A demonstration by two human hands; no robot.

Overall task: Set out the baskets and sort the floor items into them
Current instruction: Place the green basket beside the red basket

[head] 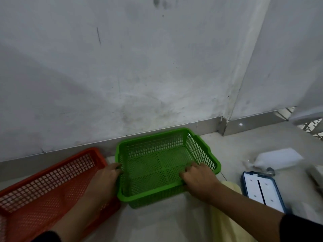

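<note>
A green mesh basket [201, 147] stands on the floor near the wall, empty inside. My left hand [106, 179] grips its left rim and my right hand [199, 179] grips its near right rim. To the left lies an empty red mesh basket [52, 186], touching or nearly touching the green one; my left forearm crosses over it. A blue-framed white flat item [260, 191] lies on the floor to the right. Behind it rests a blurred white bag-like item [279, 159].
A grey wall with a skirting strip [174, 126] runs right behind the baskets. A pale yellow cloth [225, 215] lies under my right forearm. A blurred object [314, 177] sits at the far right edge. Bare floor shows in front of the green basket.
</note>
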